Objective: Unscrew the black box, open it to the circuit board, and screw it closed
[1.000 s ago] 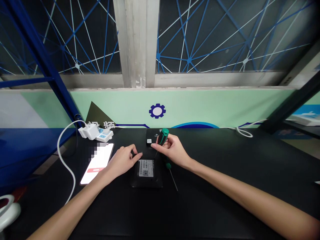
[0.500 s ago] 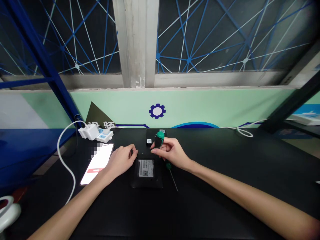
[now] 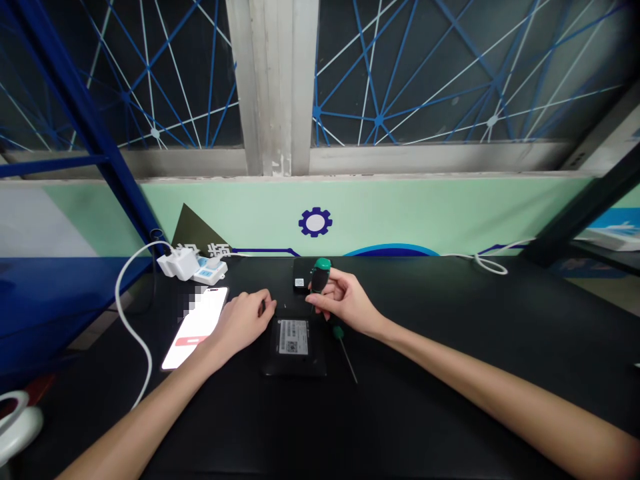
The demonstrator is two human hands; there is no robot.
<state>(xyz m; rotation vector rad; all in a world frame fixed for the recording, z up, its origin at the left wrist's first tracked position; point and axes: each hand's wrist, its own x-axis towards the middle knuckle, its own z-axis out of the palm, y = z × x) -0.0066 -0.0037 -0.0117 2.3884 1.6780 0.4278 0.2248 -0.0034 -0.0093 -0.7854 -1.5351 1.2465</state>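
In the head view, my right hand (image 3: 345, 303) is closed around the green-and-black handle of a screwdriver (image 3: 321, 275). The screwdriver is upright, its tip hard to see near the far right corner of a black flat device (image 3: 317, 363). A white printed label (image 3: 294, 337) sits on that device, which lies on the table. At its far left corner, my left hand (image 3: 250, 315) rests with curled fingers pressed against the edge. A second screwdriver (image 3: 347, 355) with a green handle lies right of the device, its handle partly under my right hand.
Behind the screwdriver stands a small black box (image 3: 300, 275) with a white label. A lit phone (image 3: 200, 323) lies beside my left forearm. Farther left are a white power strip (image 3: 210, 271), a plugged-in charger (image 3: 183, 264) and a looping white cable (image 3: 123, 310). A wall closes the table's far edge.
My right hand has shifted slightly, and the screwdriver in it stands a little more upright. My left hand, the device and the second screwdriver look the same.
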